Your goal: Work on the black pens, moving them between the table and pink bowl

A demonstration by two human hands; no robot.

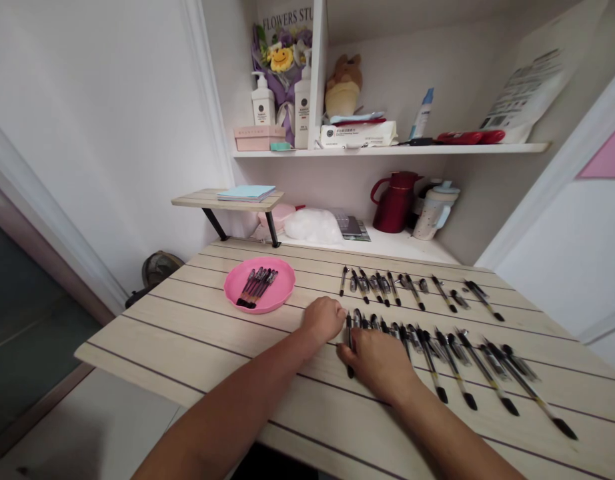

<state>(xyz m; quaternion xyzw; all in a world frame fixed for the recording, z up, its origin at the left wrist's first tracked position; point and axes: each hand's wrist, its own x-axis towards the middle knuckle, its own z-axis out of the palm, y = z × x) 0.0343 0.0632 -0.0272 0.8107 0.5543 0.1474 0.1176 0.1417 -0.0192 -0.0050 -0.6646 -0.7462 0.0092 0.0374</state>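
My right hand is over the near row of pens, its thumb and fingers closed about a black pen at the row's left end. Close to that pen's upper end is my left hand, curled shut; whatever its fingers hold is hidden. Dark clear-barrelled pens lie slanted along the near row, with short clear-and-black pieces like pen caps between them. A far row of similar pens and short pieces lies behind. Several pens rest together in a pink scalloped plate at left.
The slatted wooden table meets a white shelf unit. A small raised stand holds blue paper. Behind are a clear plastic bag, a red jug and a pale cup. Bottles stand on the upper shelf.
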